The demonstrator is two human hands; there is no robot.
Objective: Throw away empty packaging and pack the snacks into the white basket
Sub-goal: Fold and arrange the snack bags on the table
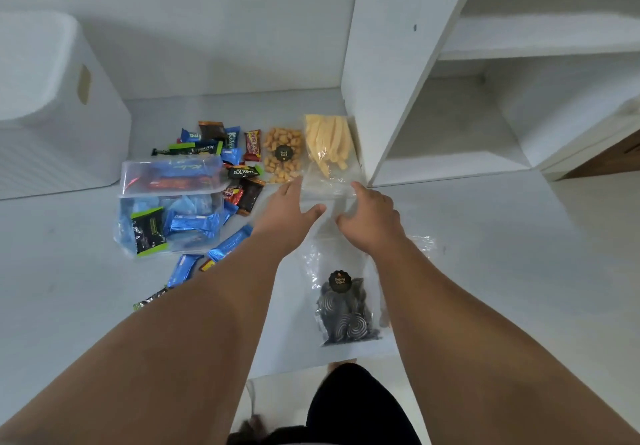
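Note:
A clear bag of yellow stick snacks (328,143) lies against the foot of the white shelf unit. My left hand (289,214) reaches its near left corner with straight fingers and the thumb spread. My right hand (372,217) has curled fingers on the bag's empty clear end. Beside that bag lies a bag of round orange snacks (282,155). Between my forearms lies a clear bag of black spiral biscuits (346,313). The white basket (65,112) stands at the far left. Several small wrapped snacks (221,153) are piled near it.
A clear plastic bag of blue-wrapped snacks (169,202) sits left of my left arm, with loose blue wrappers (228,243) in front of it. The white shelf unit (391,63) rises at the right. The white surface's near edge (311,368) drops off by my body.

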